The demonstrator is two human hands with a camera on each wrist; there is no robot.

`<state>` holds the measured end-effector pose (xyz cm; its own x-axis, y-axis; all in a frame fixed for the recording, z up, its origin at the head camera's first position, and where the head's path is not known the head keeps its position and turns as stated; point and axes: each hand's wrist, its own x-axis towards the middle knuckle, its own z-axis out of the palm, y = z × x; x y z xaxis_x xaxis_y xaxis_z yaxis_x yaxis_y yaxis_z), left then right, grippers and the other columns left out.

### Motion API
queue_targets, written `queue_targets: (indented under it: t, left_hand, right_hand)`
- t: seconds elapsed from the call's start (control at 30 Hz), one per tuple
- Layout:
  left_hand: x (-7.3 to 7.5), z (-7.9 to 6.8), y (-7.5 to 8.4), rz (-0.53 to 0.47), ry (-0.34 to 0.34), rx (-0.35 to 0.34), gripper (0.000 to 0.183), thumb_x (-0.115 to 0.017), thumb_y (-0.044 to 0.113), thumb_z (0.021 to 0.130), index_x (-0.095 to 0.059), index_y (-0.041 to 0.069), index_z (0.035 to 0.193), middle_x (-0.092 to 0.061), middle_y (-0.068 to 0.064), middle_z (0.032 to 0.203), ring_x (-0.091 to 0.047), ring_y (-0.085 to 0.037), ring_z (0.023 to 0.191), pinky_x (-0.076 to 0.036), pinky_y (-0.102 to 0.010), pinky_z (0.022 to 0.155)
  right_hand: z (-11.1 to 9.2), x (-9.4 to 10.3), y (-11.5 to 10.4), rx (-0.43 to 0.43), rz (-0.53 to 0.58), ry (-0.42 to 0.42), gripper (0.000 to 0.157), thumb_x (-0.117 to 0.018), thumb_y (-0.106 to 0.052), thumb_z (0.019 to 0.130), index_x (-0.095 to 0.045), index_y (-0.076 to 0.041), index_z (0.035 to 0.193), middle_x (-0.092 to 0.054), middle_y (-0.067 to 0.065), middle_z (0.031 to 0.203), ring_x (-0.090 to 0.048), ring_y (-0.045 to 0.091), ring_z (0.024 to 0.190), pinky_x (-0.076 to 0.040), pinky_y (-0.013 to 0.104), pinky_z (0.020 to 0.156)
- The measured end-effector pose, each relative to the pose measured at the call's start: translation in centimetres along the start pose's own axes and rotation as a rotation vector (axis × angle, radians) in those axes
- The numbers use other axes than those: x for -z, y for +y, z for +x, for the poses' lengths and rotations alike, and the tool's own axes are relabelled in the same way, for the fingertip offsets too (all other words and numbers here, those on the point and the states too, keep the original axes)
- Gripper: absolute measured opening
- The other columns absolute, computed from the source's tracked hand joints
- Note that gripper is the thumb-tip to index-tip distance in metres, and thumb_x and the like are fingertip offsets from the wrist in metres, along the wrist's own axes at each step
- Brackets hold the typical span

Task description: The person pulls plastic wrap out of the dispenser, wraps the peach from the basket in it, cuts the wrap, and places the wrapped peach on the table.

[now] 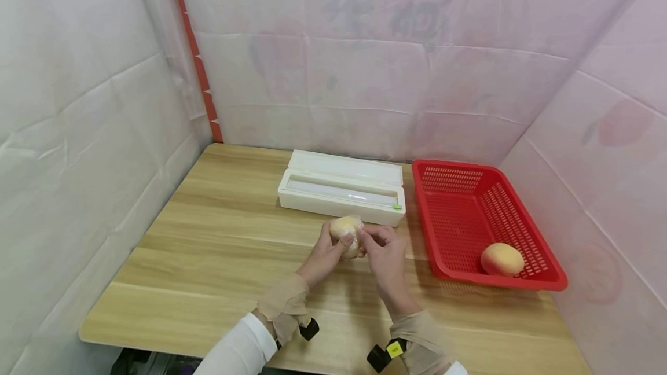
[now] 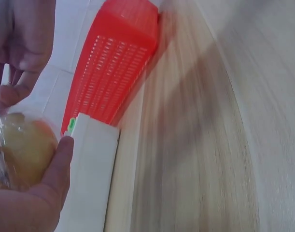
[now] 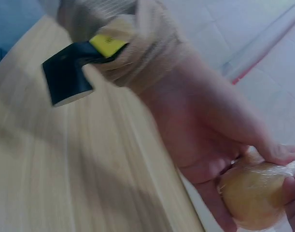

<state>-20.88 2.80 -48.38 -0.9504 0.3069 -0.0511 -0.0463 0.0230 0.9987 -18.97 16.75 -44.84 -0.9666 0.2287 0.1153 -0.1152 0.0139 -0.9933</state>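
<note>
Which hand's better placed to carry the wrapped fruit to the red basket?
Probably the right hand: nearer the red basket and at the film. The left hand holds the wrapped fruit, so a handover would come first.

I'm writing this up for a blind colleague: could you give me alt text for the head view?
A person's left hand holds a yellow fruit in clear film while the right hand pinches at the film, over a wood-grain table. Beyond lies an open white box; to the right, a red basket holds another fruit.
</note>
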Motion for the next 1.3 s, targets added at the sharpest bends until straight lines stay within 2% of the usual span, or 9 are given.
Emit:
queue_targets:
  t: [0.17, 0.37, 0.53, 0.73, 0.87, 0.97, 1.1, 1.2, 1.3]
  left_hand:
    - [-0.7, -0.2, -0.4, 0.01, 0.103, -0.013, 0.058, -0.051, 0.042, 0.101, -0.028, 0.008, 0.143, -0.049, -0.02, 0.143, -0.046, -0.031, 0.135, -0.043, -0.041, 0.106]
    - [-1.0, 0.1, -0.6, -0.125, 0.239, 0.031, 0.063, -0.051, 0.046, 0.1, -0.027, 0.01, 0.145, -0.047, -0.02, 0.145, -0.046, -0.03, 0.134, -0.04, -0.042, 0.109]
    - [-0.5, 0.6, 0.0, -0.29, 0.258, 0.071, 0.074, -0.063, 0.048, 0.094, -0.026, 0.011, 0.146, -0.046, -0.018, 0.14, -0.054, -0.024, 0.12, -0.048, -0.031, 0.098]
    - [0.0, 1.0, 0.3, -0.404, 0.265, 0.093, 0.075, -0.076, 0.036, 0.086, -0.029, 0.013, 0.141, -0.047, -0.017, 0.134, -0.063, -0.022, 0.106, -0.058, -0.03, 0.084]
    - [0.3, 1.1, 0.4, -0.391, 0.301, 0.116, 0.066, -0.069, 0.046, 0.09, -0.035, 0.012, 0.135, -0.052, -0.014, 0.126, -0.064, -0.019, 0.096, -0.058, -0.03, 0.08]
    - [0.7, 0.9, 0.6, -0.313, 0.302, 0.127, 0.063, -0.056, 0.059, 0.093, -0.039, 0.012, 0.131, -0.053, -0.01, 0.117, -0.06, -0.016, 0.091, -0.055, -0.029, 0.076]
    - [0.9, 0.8, 1.2, -0.243, 0.265, 0.13, 0.065, -0.046, 0.065, 0.095, -0.043, 0.013, 0.134, -0.052, -0.009, 0.118, -0.056, -0.017, 0.096, -0.051, -0.028, 0.078]
    - [0.7, 0.7, 2.1, -0.225, 0.229, 0.12, 0.063, -0.042, 0.063, 0.097, -0.045, 0.014, 0.136, -0.052, -0.009, 0.121, -0.054, -0.019, 0.103, -0.049, -0.029, 0.083]
    - [0.3, 0.6, 2.7, -0.204, 0.207, 0.084, 0.059, -0.039, 0.061, 0.099, -0.049, 0.012, 0.131, -0.054, -0.008, 0.115, -0.053, -0.02, 0.101, -0.048, -0.029, 0.081]
  right_hand:
    - [-1.0, -0.7, 1.1, 0.234, -0.184, 0.013, 0.009, -0.072, 0.002, 0.086, -0.077, 0.004, 0.094, -0.055, 0.012, 0.088, -0.058, 0.009, 0.066, -0.051, 0.016, 0.054]
    - [-3.6, -2.3, 2.9, 0.569, -0.624, -0.07, 0.047, -0.058, 0.009, 0.091, -0.053, 0.007, 0.137, -0.053, 0.023, 0.13, -0.048, 0.007, 0.061, -0.046, 0.014, 0.052]
    - [-5.7, -2.8, 3.6, 0.606, -0.858, -0.139, 0.073, -0.053, 0.009, 0.086, -0.028, 0.0, 0.154, -0.034, 0.017, 0.157, -0.021, -0.004, 0.046, -0.024, 0.009, 0.04]
    - [-6.6, -2.9, 3.7, 0.698, -0.932, -0.202, 0.074, -0.06, 0.006, 0.082, -0.031, 0.007, 0.15, -0.031, 0.02, 0.159, -0.018, -0.006, 0.048, -0.021, 0.006, 0.04]
    - [-6.5, -2.7, 3.1, 0.644, -0.822, -0.289, 0.079, -0.058, 0.008, 0.08, -0.029, 0.0, 0.153, -0.029, 0.013, 0.162, -0.021, -0.007, 0.049, -0.025, 0.007, 0.041]
    - [-5.8, -2.1, 1.8, 0.522, -0.598, -0.353, 0.071, -0.053, 0.01, 0.087, -0.035, -0.008, 0.153, -0.064, 0.01, 0.126, -0.035, -0.007, 0.052, -0.036, 0.011, 0.043]
    - [-3.9, -1.1, -0.8, 0.364, -0.354, -0.248, 0.044, -0.056, 0.001, 0.096, -0.051, -0.009, 0.138, -0.057, 0.006, 0.083, -0.05, 0.005, 0.065, -0.046, 0.021, 0.053]
    - [-2.3, -0.7, -1.2, 0.258, -0.319, -0.161, 0.044, -0.063, -0.017, 0.097, -0.05, -0.004, 0.136, -0.058, 0.015, 0.112, -0.057, 0.018, 0.089, -0.05, 0.032, 0.076]
    - [-1.3, -0.8, -0.5, 0.13, -0.274, -0.216, 0.065, -0.067, -0.03, 0.094, -0.037, -0.007, 0.147, -0.049, 0.018, 0.138, -0.053, 0.029, 0.115, -0.047, 0.043, 0.096]
